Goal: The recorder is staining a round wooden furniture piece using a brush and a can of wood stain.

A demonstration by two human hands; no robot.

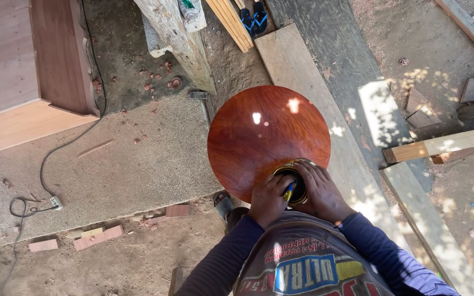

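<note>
Seen from above, both hands wrap a small open tin (291, 185) on a glossy round tabletop (267, 137); left hand (269, 198) also pinches a blue-yellow handle (289, 191), right hand (320, 189) cups the rim.

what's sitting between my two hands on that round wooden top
In the head view, an open metal can sits between your left hand and right hand at the near edge of the round top, with a blue-and-yellow handle over its mouth.

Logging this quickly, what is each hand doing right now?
Left hand: closed on a brush handle dipped in the open can.
Right hand: wrapped around the can.
</note>
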